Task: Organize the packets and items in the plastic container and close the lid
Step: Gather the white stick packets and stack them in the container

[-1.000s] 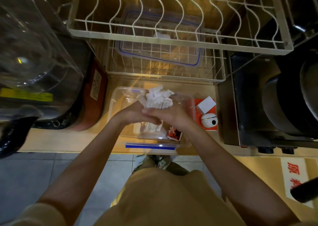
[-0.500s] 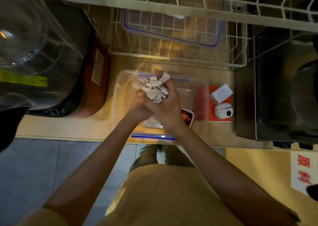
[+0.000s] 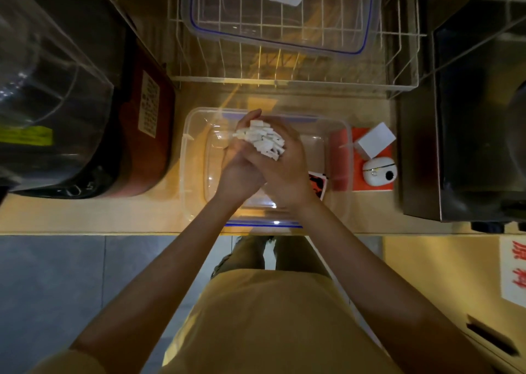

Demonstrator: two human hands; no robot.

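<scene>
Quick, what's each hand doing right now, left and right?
Left hand: holding the bundle of white packets from the left side.
Right hand: gripping the same bundle.

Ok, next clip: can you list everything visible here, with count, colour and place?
container: one, clear plastic, on the counter, open
packets: a bunch, white, gripped between both hands above the container
red packet: one, red and black, in the container, right of the hands
lid: one, clear with blue seal, in the wire rack
wire rack: one, white, behind the container
orange pad: one, right of the container
white box: one, on the pad
earbud case: one, white, on the pad
left hand: grips the packets
right hand: grips the packets
</scene>
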